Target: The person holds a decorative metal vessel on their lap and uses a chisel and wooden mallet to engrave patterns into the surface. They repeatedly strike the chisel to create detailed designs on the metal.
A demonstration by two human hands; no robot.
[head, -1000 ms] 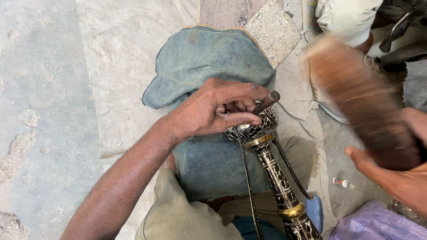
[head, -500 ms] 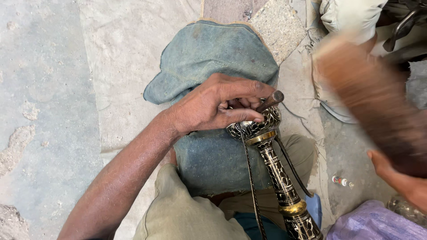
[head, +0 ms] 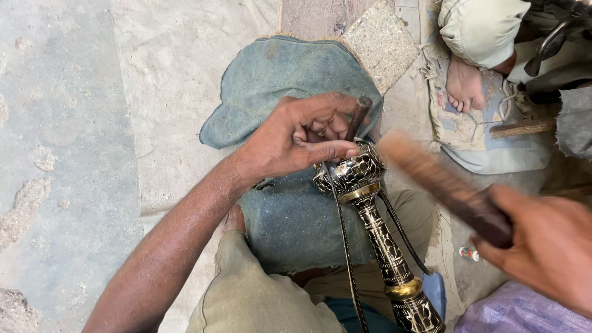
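- Nearest to me, my right hand is wrapped tight round the dark handle of a wooden mallet. The head is blurred, sitting up and to the left of that hand, just beside the metal piece.
- The metal piece is an engraved black-and-brass stem with a round bulb on top. It runs from my lap up to just under my left hand, between the two hands.
- A thin dark cord hangs down along the stem, left of it.
- My left hand is closed in a narrow pinch on a small dark punch, thumb and fingers around it, tip pointing down at the bulb. I can't tell if the tip is actually touching the metal.
- Under the left hand and the bulb there's a blue-grey cloth pad draped over whatever I'm working on, with my olive trouser leg below the left forearm.
- Beyond the left hand, a rough stone slab sits at the pad's far edge on the concrete floor.
- Far past my right hand, another person's bare foot rests on a worn mat.
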